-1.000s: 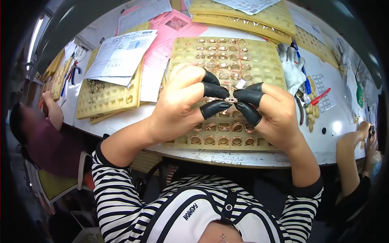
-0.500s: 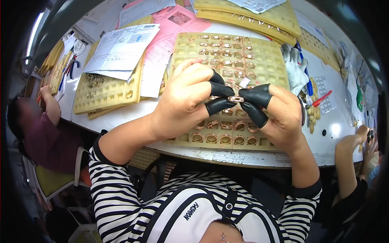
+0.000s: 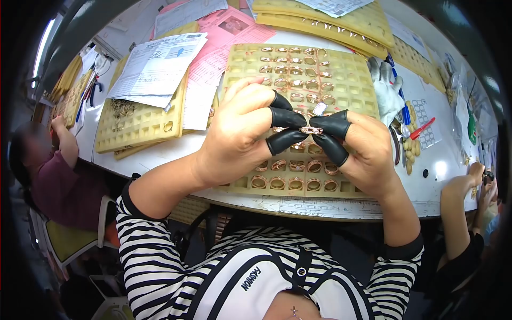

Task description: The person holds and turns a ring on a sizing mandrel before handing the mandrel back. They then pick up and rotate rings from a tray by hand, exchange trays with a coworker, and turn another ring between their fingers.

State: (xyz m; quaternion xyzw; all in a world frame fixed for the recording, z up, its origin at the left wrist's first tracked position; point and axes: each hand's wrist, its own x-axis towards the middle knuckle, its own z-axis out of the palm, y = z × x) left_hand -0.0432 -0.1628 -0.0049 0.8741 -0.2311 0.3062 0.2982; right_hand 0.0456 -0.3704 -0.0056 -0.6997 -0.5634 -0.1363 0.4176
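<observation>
Between my two hands is a rose-gold ring [image 3: 311, 130] set with small stones, its band side facing up. My left hand [image 3: 240, 128] pinches its left end with thumb and finger in black finger cots. From the other side, my right hand [image 3: 360, 141] grips it with black-covered thumb and forefinger. Underneath lies a yellowish slotted ring tray [image 3: 349, 88] holding rows of similar rings, some hidden by my hands. A small white tag [image 3: 320, 108] stands among them just above my fingertips.
Papers [image 3: 152, 69] cover a stack of yellow trays [image 3: 144, 133] at left. More trays [image 3: 330, 29] lie at the back. To the right are a grey-white glove [image 3: 389, 93], a red pen [image 3: 422, 128] and pliers [image 3: 396, 145]. Co-workers sit at both sides.
The ring has turned slightly between my fingertips, and my right fingers have shifted a little left. The view has moved slightly.
</observation>
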